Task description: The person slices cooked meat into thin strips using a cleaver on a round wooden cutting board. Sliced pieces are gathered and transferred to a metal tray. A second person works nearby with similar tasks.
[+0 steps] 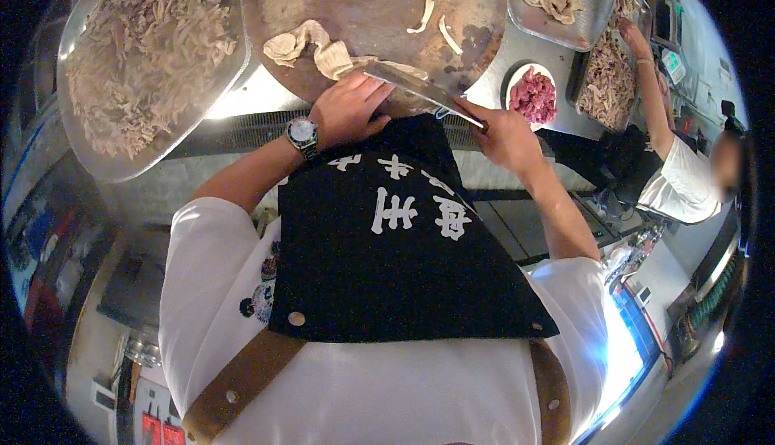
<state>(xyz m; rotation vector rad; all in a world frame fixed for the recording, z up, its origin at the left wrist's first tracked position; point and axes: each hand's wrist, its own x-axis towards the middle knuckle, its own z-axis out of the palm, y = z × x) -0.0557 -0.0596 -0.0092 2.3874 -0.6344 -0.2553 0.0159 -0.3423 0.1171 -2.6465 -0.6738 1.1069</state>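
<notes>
Hands at a round, brown chopping board (367, 3). The right hand (510, 140) is closed around the handle of a grey, metal-bladed knife (421, 87), whose blade slants across the board's near edge. A long, folded, pale beige strip of food (329, 58) lies along that edge, toward its left. The left hand (350, 111) rests at the strip, fingers together; whether they grip it cannot be told. Beyond the board's right edge, a round white plate (520, 72) bears red meat pieces (534, 98).
</notes>
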